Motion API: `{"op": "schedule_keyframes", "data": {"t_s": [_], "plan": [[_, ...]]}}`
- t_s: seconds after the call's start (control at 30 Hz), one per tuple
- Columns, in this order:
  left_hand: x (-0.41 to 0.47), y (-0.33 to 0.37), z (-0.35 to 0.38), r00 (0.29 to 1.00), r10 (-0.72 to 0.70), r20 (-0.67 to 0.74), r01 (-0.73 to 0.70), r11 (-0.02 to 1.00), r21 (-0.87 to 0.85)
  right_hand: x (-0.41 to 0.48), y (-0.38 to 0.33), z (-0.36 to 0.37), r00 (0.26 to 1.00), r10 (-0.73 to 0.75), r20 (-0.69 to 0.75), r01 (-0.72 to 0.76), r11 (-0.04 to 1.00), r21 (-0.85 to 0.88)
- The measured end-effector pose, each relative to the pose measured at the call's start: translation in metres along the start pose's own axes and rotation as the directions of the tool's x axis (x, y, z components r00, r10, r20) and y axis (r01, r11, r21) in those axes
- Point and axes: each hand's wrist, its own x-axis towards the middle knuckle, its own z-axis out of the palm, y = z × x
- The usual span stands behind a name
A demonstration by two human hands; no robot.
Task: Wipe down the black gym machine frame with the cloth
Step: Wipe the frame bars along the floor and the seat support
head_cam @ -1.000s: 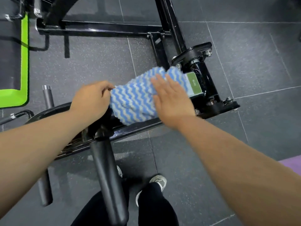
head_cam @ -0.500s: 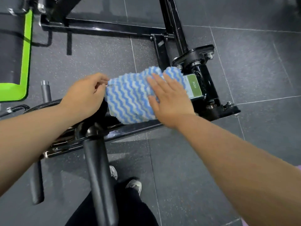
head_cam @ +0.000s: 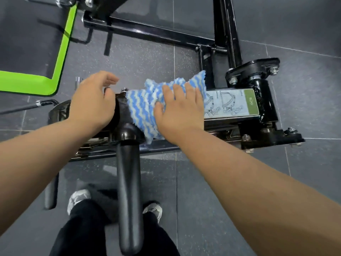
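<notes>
Nearest, two shoes (head_cam: 79,197) stand on the grey floor (head_cam: 221,200), one on either side of a black padded bar (head_cam: 129,200) that juts toward the viewer. A second, shorter bar (head_cam: 50,193) sits to its left.

Beyond them, both hands are on the black frame (head_cam: 265,106). The left hand (head_cam: 92,108) rests on top of the beam, its grip slack and holding nothing, fingers loosely curved — probably a brace to steady the lean. The right hand (head_cam: 180,111) lies flat with straight fingers on the one cloth (head_cam: 142,109), which is blue-and-white striped. Its grip is open too: it presses the cloth onto the beam rather than clutching it, which would spread the pressure for a wiping stroke.

The cloth is draped over the beam between the left hand and a single instruction label (head_cam: 230,103), and its far corner sticks up past the fingertips. Farthest off, one green-edged pad (head_cam: 60,52) lies at the upper left.
</notes>
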Motion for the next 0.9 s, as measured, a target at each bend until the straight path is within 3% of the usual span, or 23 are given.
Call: {"op": "schedule_keyframes", "data": {"t_s": [0.17, 0.33, 0.43, 0.53, 0.7, 0.8, 0.9], "plan": [[0.006, -0.039, -0.023, 0.995, -0.097, 0.013, 0.097, 0.995, 0.04, 0.008, -0.04, 0.004, 0.999, -0.02, -0.026, 0.019, 0.999, -0.034], [0.012, -0.08, -0.044, 0.981, -0.053, 0.187, 0.043, 0.997, 0.058, 0.017, -0.065, -0.006, 0.997, 0.027, 0.078, -0.02, 0.995, -0.093], [0.014, -0.098, -0.053, 0.97, -0.062, 0.236, 0.059, 0.998, 0.019, 0.019, -0.101, -0.006, 0.983, -0.052, 0.177, 0.065, 0.996, -0.065], [0.016, -0.115, -0.062, 0.96, -0.06, 0.272, 0.067, 0.998, -0.016, 0.012, -0.139, 0.004, 0.979, -0.094, 0.178, 0.11, 0.991, -0.079], [0.028, -0.154, -0.08, 0.934, -0.225, 0.276, 0.285, 0.937, -0.201, 0.012, -0.191, 0.016, 0.993, 0.057, 0.105, -0.044, 0.991, -0.128], [0.034, -0.172, -0.088, 0.879, -0.322, 0.351, 0.441, 0.83, -0.342, 0.021, -0.249, 0.028, 0.978, -0.088, 0.188, 0.124, 0.974, -0.19], [0.034, -0.181, -0.095, 0.861, -0.285, 0.421, 0.437, 0.838, -0.328, 0.029, -0.272, 0.038, 0.942, -0.222, 0.253, 0.279, 0.935, -0.22]]}}
